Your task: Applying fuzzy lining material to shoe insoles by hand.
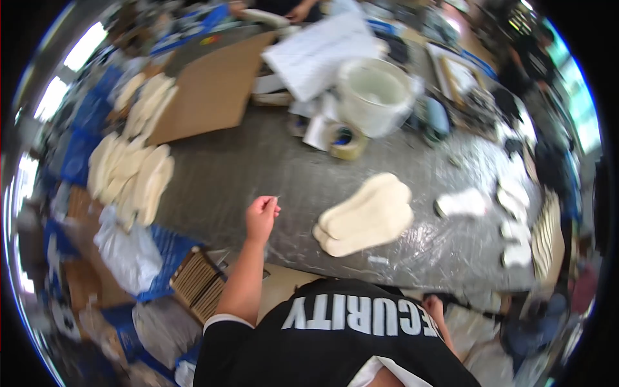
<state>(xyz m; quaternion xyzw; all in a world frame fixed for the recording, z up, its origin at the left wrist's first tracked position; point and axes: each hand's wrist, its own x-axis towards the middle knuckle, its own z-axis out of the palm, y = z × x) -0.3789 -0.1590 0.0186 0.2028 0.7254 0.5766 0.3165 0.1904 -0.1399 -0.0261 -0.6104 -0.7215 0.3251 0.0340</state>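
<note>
My left hand point(263, 216) is raised over the table point(213, 174), its fingers pinched together. A tiny pale tip shows at the fingers, too small to make out. To its right lies a short stack of cream shoe insoles point(367, 216), slightly fanned. My right hand point(434, 306) is low beside my body at the table's front edge, and its fingers are too blurred and hidden to read. Right of the stack sit a white insole-shaped piece point(463, 202) and several smaller white pieces point(514, 231).
Piles of cream insoles point(132, 173) line the left edge, next to a leaning cardboard sheet point(209, 87). A white bucket point(376, 97), tape roll point(348, 142) and paper sheets point(322, 55) stand farther back. Blue crates point(169, 255) and plastic bags point(129, 248) are at lower left. Other people work beyond.
</note>
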